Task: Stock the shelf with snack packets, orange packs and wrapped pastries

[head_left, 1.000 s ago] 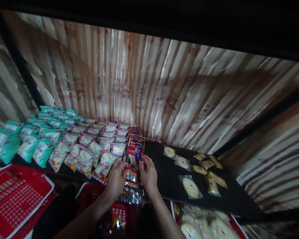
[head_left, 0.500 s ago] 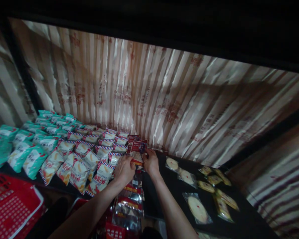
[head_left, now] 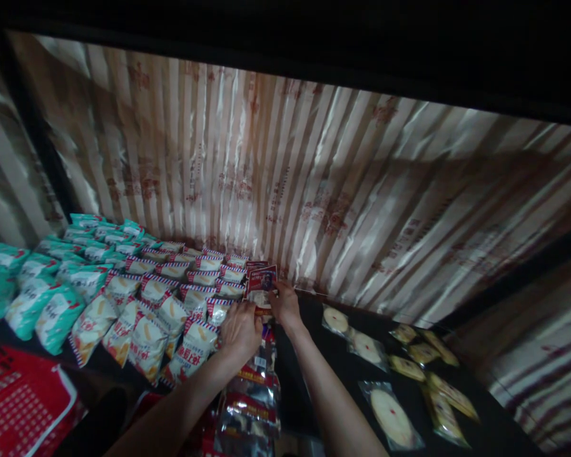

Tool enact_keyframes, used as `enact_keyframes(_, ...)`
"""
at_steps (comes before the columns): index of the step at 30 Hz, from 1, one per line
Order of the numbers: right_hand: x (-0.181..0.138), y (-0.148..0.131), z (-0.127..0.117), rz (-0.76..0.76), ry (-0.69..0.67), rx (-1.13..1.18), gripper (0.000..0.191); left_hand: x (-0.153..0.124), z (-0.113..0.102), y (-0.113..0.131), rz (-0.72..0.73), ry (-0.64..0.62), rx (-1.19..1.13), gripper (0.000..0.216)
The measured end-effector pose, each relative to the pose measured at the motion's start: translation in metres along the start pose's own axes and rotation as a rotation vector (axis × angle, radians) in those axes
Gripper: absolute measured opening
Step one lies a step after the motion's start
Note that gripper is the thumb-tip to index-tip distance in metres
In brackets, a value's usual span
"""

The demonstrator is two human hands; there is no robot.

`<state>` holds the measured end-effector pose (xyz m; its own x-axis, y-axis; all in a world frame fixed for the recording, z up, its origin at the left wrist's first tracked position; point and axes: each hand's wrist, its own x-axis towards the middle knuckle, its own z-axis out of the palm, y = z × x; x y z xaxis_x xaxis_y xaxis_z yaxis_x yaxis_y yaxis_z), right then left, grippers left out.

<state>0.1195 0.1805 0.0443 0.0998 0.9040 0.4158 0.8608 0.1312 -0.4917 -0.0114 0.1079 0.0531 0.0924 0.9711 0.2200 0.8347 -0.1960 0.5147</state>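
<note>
My left hand [head_left: 240, 329] and my right hand [head_left: 283, 304] both reach to the back of a dark shelf [head_left: 314, 355]. Between them they pinch a red and dark blue snack packet [head_left: 261, 280], held upright near the striped back wall. It stands at the far end of a row of similar dark packets [head_left: 252, 393] that runs toward me under my left wrist. Left of my left hand lie rows of white and orange snack bags with striped edges [head_left: 171, 304].
Teal snack bags [head_left: 42, 285] fill the shelf's left end. Clear packs with round pale cakes [head_left: 390, 416] and small yellow packets [head_left: 423, 355] lie on the right of the shelf. A red plastic basket [head_left: 19, 406] sits at lower left. A striped foil sheet [head_left: 285, 178] backs the shelf.
Both hands have moved farther back along the row with the red and blue packet, from the row's middle to near the back wall. The view has shifted, so the basket slid lower left.
</note>
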Motion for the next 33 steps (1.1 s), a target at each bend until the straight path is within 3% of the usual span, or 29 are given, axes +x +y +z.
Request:
enact_keyframes(18, -0.012, 0.008, 0.008, 0.012, 0.035, -0.07, 0.031, 0.001, 0.006, 0.0, 0.045, -0.038, -0.012, 0.039)
enact_keyframes(33, 0.0, 0.014, 0.013, -0.087, 0.082, 0.072, 0.027, 0.002, 0.006, -0.001, 0.012, -0.041, -0.046, 0.038)
